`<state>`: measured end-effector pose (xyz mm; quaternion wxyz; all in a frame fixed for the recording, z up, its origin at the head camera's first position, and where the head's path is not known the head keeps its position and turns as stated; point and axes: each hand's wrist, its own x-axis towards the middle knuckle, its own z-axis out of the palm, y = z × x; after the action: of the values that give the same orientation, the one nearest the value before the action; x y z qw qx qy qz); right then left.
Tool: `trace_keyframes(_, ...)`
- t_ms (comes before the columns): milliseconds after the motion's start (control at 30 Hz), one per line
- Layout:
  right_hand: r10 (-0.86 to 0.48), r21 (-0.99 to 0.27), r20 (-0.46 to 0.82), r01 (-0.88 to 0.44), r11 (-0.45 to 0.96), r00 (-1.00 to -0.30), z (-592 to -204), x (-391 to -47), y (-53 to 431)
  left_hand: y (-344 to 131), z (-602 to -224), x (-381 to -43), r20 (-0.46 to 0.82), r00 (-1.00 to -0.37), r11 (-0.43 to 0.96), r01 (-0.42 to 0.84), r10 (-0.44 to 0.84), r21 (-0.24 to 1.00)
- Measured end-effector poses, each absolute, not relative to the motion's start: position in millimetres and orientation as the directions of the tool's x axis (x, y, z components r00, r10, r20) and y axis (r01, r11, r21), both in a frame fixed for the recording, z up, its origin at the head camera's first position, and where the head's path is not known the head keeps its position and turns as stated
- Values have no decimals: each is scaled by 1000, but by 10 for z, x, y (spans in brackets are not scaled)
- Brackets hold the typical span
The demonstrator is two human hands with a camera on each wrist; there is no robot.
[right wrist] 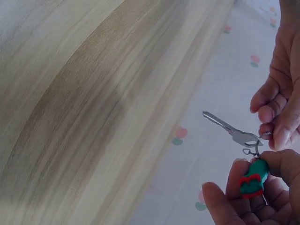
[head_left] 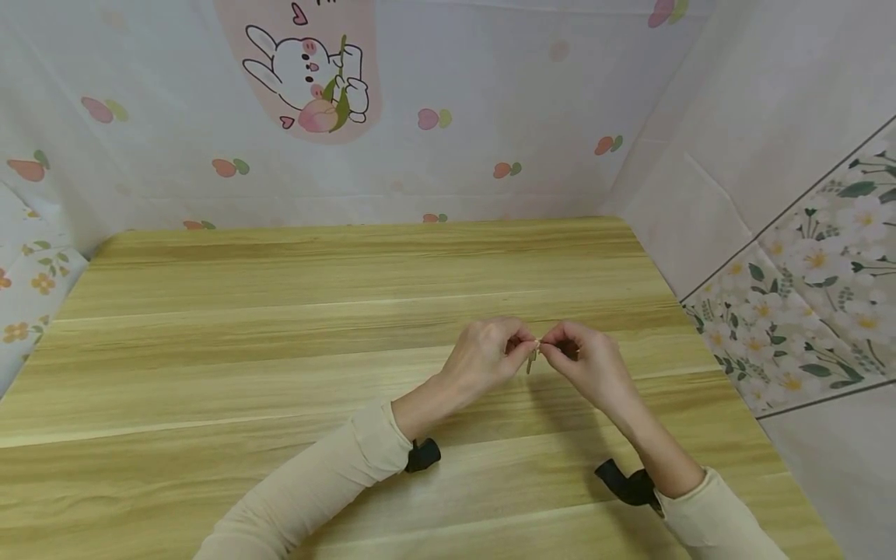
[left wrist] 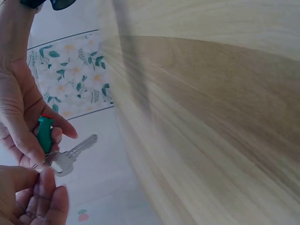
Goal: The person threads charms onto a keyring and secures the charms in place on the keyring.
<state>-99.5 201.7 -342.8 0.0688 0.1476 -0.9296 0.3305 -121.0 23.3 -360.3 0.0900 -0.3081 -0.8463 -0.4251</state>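
Both hands meet above the right half of the table. My left hand (head_left: pixel 483 354) pinches the metal key ring (right wrist: pixel 266 136) between thumb and fingertips. From that ring a silver key (right wrist: pixel 241 137) sticks out, its blade pointing away from the fingers; it also shows in the left wrist view as a key (left wrist: pixel 70 157). My right hand (head_left: pixel 591 365) holds a small green charm with red trim (right wrist: pixel 253 180) between thumb and fingers. A small metal clasp (right wrist: pixel 248 151) lies between charm and key. In the head view the fingers largely hide these pieces.
Beneath the hands is a wood-grain table (head_left: pixel 280 327). A patterned white curtain (head_left: pixel 476 85) stands behind it, and a floral panel (head_left: pixel 805 288) hangs along the right side. Black wrist devices (head_left: pixel 626 484) show near both cuffs.
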Motion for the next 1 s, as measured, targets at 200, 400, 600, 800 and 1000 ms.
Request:
trace_keyframes(200,-281,-437,335,-412,800,-899,-3429,-967,1991,243,-3564,-1219,407,-771,516,632,489,578)
trace_keyframes(400,-360,-270,454,-511,816,-815,-3417,-942,1950,262,-3547,-1220,422,-746,551,666,516,503)
trace_keyframes(600,-333,-320,432,-488,812,-838,-3408,-952,1959,254,-3566,-1218,457,-743,510,669,489,541)
trace_keyframes(800,-272,-482,313,-399,780,-910,-3387,-982,1991,237,-3586,-1220,445,-771,448,630,454,634)
trace_keyframes(1000,-229,-601,219,-316,734,-949,-3356,-993,2007,233,-3583,-1220,405,-809,412,573,427,709)
